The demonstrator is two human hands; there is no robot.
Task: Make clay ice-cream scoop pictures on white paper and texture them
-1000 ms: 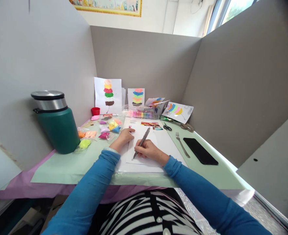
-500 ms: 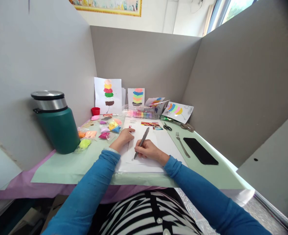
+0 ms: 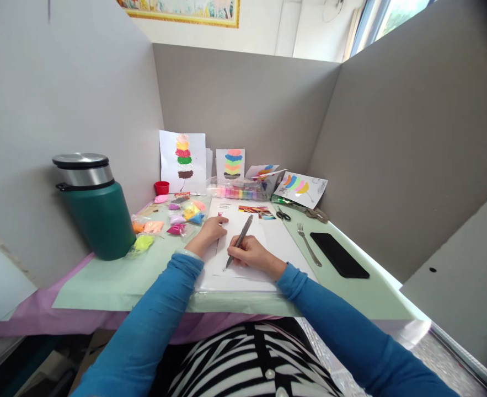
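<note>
A grey pen [image 3: 240,240] is gripped in my right hand [image 3: 249,252], its tip on the white paper [image 3: 243,270] near the lower left corner. A small dark mark shows at the tip. My left hand [image 3: 213,230] lies on the upper left part of the paper, fingers stretched out and partly apart, with no object in it. Beneath the paper is a larger white sheet or pad [image 3: 287,251] with printed colour pictures [image 3: 255,209] near its top. Small bags of coloured clay-like material [image 3: 177,228] are to the left of my left hand.
A green flask [image 3: 98,215] stands at the left. On the right lie a fork [image 3: 308,244], a black phone [image 3: 339,255] and small scissors [image 3: 283,215]. Coloured drawings [image 3: 182,162] lean at the back beside a red cup [image 3: 161,188]. Grey partitions [image 3: 243,99] enclose the table.
The pen tip has shifted very slightly at the mark on the paper. My left hand and the other things have stayed where they were.
</note>
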